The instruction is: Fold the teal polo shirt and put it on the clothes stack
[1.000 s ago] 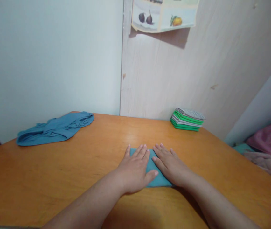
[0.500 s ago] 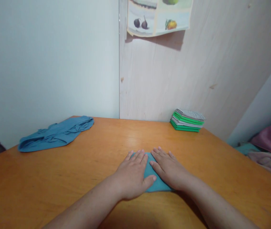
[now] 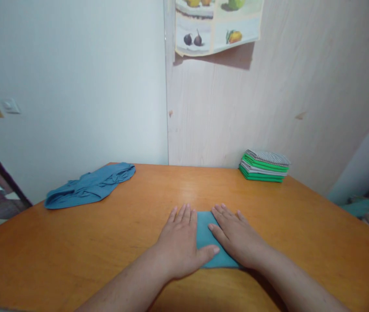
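Observation:
A folded teal cloth (image 3: 205, 229) lies flat on the wooden table (image 3: 132, 234) between my two hands. My left hand (image 3: 181, 245) rests palm down over its left side, fingers stretched forward, thumb across the cloth. On the right side my right hand (image 3: 234, 236) presses flat, fingers spread and pointing forward-left. Both hands hide the side edges of the cloth; its front and back edges show between them.
At the back left lies a crumpled blue garment (image 3: 90, 186). A stack of folded green and grey striped cloths (image 3: 264, 167) stands at the back right. Behind the table is a wall with a fruit poster (image 3: 217, 30). Soft fabrics (image 3: 366, 208) show beyond the right edge.
My left hand has slid slightly left on the cloth, showing more of its surface. My right hand stays flat on it. The whole view has shifted a little left.

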Demonstrator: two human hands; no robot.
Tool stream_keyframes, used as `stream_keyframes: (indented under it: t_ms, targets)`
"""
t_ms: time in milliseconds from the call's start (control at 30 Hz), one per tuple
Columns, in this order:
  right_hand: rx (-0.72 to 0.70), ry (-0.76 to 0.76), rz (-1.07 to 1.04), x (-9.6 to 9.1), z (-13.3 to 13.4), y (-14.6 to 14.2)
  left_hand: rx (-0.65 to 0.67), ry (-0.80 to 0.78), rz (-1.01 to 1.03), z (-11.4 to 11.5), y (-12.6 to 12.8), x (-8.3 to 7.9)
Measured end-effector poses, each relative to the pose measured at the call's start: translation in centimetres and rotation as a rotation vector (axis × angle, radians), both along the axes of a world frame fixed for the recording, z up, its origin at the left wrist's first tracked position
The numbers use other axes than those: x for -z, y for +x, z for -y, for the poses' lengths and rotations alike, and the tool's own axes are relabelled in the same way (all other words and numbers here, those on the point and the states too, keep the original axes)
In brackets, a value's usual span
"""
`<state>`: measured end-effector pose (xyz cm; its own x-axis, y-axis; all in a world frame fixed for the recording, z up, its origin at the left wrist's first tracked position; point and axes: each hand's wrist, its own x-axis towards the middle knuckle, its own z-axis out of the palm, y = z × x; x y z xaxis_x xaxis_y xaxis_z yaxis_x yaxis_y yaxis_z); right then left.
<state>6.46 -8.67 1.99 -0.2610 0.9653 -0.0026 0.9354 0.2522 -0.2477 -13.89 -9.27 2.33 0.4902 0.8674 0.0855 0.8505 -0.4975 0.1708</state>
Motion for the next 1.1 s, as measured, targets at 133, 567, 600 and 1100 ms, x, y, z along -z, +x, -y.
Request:
stream_keyframes:
  t_ms: [133, 567, 600, 1100]
  targets:
    - [-0.002, 0.008, -0.006, 0.0, 0.0, -0.1, 0.012, -0.027, -0.017, -0.1, 0.0, -0.1]
    - [-0.015, -0.016, -0.067, 0.1, -0.3, 0.0, 0.010, -0.046, -0.035, -0.2, -0.2, -0.1]
    - [-0.022, -0.011, -0.079, 0.0, -0.3, 0.1, 0.008, -0.038, -0.036, -0.2, -0.3, -0.1]
    - [0.211, 0.183, -0.312, 0.4, -3.0, 3.4, -0.016, -0.010, -0.118, -0.8, 0.1, -2.0]
